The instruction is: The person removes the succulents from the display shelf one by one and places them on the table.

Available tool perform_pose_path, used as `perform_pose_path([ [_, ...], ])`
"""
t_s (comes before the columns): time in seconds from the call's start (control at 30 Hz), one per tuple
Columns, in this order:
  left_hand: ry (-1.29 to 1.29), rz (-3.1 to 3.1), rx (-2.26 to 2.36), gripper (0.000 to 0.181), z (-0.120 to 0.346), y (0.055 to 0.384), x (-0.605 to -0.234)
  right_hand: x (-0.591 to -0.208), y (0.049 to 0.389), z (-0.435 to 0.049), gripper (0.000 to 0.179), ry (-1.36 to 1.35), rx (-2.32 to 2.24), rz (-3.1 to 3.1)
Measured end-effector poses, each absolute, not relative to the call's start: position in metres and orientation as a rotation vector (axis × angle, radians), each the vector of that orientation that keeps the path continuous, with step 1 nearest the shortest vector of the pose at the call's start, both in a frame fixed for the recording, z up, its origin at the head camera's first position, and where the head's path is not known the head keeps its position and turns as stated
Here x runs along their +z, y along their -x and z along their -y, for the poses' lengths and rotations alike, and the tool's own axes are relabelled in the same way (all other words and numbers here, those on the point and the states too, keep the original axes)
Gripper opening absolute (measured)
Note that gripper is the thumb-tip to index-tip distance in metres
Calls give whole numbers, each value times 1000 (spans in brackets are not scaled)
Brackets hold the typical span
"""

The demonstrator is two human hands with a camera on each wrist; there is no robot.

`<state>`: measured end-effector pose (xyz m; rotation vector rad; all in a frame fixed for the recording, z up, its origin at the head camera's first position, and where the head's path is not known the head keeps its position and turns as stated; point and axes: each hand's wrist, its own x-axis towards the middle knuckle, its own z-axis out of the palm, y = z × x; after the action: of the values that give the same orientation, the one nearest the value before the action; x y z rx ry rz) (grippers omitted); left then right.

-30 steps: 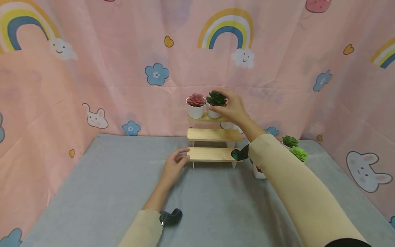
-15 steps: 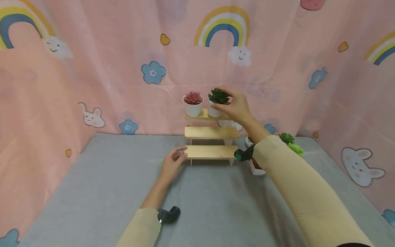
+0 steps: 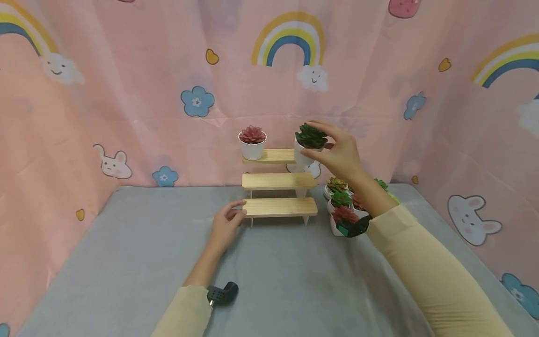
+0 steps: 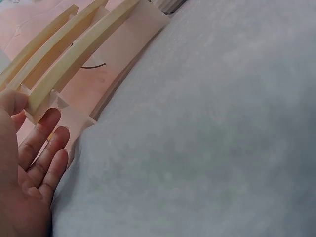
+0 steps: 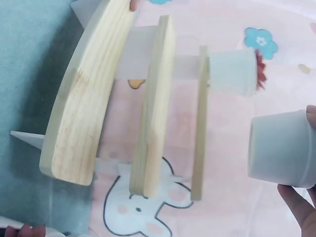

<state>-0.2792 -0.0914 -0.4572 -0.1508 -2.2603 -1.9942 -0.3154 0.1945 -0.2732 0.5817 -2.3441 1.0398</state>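
Note:
In the head view my right hand [image 3: 338, 152] holds a dark green potted succulent [image 3: 310, 136] in a white pot at the right end of the top shelf. The right wrist view shows that white pot [image 5: 281, 145] apart from the top board, between thumb and fingers. A three-tier wooden display stand [image 3: 279, 207] stands on the table. A pink potted succulent [image 3: 252, 149] sits on its top tier, at the left. My left hand [image 3: 225, 227] grips the left end of the lowest board, its thumb [image 4: 14, 101] against the end and the other fingers loosely bent.
Right of the stand, several potted succulents cluster on the table, among them a red one [image 3: 344, 216] and a green one [image 3: 340, 199], partly covered by the right wrist. Behind the grey-covered table [image 3: 139, 262] hangs a pink patterned cloth [image 3: 160, 93].
My right hand has lifted the dark green succulent from beside the pink one and moved it right along the top tier. The left hand stays at the lowest board. The view has shifted slightly.

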Motion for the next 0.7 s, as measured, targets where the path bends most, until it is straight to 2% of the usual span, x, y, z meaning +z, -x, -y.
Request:
perform_pose_path([
  [0.3,166,2260,-1998,30,92,280,-458,-271,277,-219,64,-532,1027,2273],
  [0.53,155,2297,-2005,32,90,259,-425,-273,251,-238,69,-501,1115,2193],
  [0.7,150,2306,-1993,31,90,259,-424,-279,233,-251,68,-458,1138,2176],
])
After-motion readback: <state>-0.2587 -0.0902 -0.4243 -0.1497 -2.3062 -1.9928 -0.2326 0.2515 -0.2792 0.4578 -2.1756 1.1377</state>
